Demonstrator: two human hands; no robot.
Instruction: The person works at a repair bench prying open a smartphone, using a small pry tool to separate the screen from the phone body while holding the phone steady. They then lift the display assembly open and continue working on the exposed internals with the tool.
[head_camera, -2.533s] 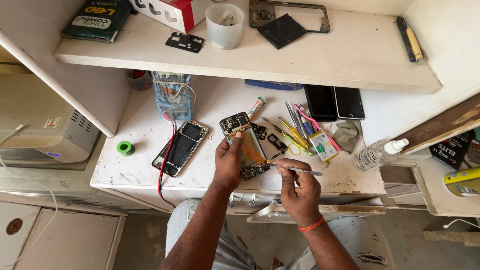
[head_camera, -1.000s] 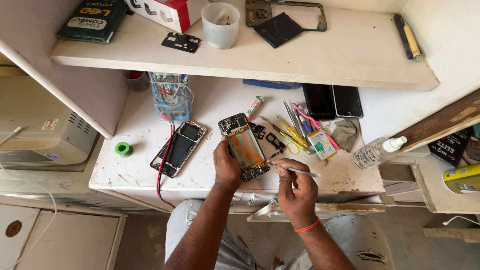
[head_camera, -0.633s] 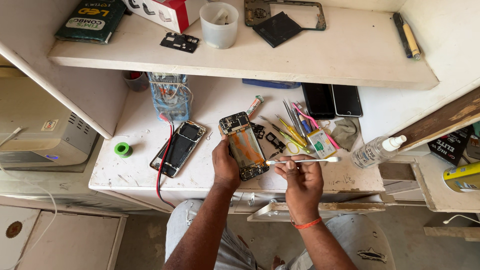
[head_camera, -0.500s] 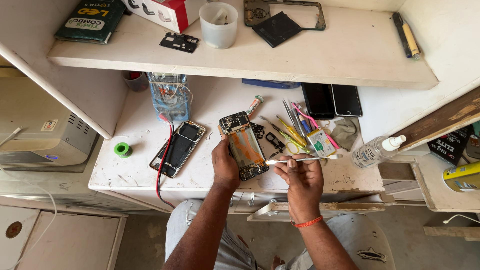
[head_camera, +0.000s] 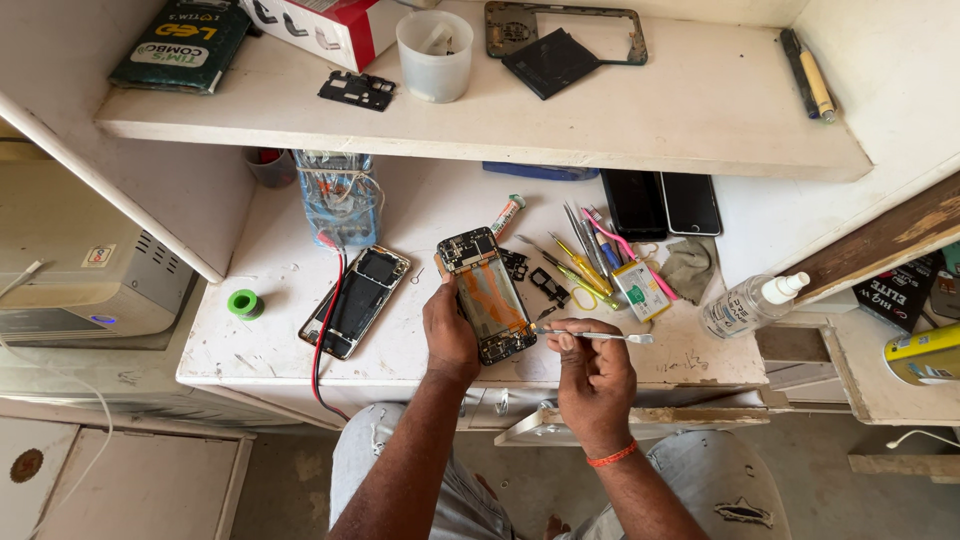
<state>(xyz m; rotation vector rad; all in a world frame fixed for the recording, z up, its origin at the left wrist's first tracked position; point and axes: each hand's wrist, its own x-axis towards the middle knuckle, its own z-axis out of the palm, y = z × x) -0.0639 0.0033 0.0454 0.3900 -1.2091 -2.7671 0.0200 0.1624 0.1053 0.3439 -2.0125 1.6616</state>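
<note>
Nearest the camera, the right hand (head_camera: 596, 378) is curled closed around a thin metal tool (head_camera: 592, 336), pinching it between thumb and fingers so it lies level, its tip pointing left toward the opened phone (head_camera: 486, 295). The left hand (head_camera: 449, 330) grips that phone by its lower left edge, holding it tilted just above the front of the white worktable (head_camera: 270, 330), its back removed and the inner parts showing. Left of it a second opened phone (head_camera: 355, 300) lies flat with a red wire (head_camera: 322, 335) running past it. To the right sit a clear spray bottle (head_camera: 750, 303) and a cluster of small tools (head_camera: 590, 260). Farther back, two dark phones (head_camera: 675, 203) rest under the shelf (head_camera: 700, 110), which carries a white plastic cup (head_camera: 434, 55)
</note>
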